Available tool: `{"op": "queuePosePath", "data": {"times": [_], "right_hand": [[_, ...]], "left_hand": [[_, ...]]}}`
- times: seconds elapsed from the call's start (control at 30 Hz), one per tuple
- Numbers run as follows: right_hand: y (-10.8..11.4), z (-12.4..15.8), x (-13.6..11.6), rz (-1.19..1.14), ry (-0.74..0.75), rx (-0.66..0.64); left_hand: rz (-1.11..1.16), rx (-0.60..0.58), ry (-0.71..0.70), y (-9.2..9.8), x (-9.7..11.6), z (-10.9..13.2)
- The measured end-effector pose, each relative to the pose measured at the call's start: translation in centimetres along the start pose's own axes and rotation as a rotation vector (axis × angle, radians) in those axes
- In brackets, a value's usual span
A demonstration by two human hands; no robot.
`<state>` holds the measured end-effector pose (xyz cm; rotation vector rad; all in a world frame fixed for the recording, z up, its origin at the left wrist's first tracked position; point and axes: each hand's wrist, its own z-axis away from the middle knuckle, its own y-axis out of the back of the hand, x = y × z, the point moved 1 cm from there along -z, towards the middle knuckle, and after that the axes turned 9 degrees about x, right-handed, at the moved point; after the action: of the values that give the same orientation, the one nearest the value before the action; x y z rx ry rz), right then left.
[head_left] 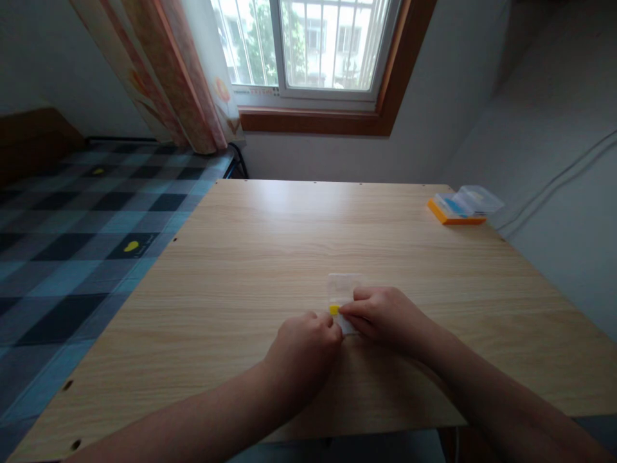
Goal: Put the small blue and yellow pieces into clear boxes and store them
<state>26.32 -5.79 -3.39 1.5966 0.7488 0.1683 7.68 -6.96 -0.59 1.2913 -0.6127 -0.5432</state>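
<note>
A small, flat, whitish see-through plastic piece (344,283) lies on the wooden table in front of me; whether it is a case or a bag, I cannot tell. On its left part sits a small yellow piece (334,310). My left hand (306,344) is closed at the near left corner of the plastic, its fingertips curled under and mostly hidden. From the right, my right hand (385,314) reaches over the plastic. Its thumb and fingers are pinched together, with the tips at the right edge of the yellow piece. Anything between those fingertips is too small to make out.
An orange box (457,215) with a raised clear lid and something blue inside stands at the table's far right corner. The light wooden table (231,270) has small holes along its edges. Left of it is a bed with a checked cover (96,257). A cable runs along the right wall.
</note>
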Motion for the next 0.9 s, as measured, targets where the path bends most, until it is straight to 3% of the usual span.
{"op": "queuePosePath", "data": {"times": [0.73, 0.83, 0.9], "right_hand": [[-0.13, 0.11, 0.06, -0.003, 0.04, 0.072], [0.19, 0.35, 0.08, -0.054, 0.068, 0.142], [0.67, 0.48, 0.21, -0.105, 0.064, 0.268]], "left_hand": [[0.004, -0.032, 0.015, 0.17, 0.17, 0.08], [-0.007, -0.025, 0.014, 0.18, 0.13, 0.02], [-0.016, -0.02, 0.016, 0.2, 0.11, -0.02]]}}
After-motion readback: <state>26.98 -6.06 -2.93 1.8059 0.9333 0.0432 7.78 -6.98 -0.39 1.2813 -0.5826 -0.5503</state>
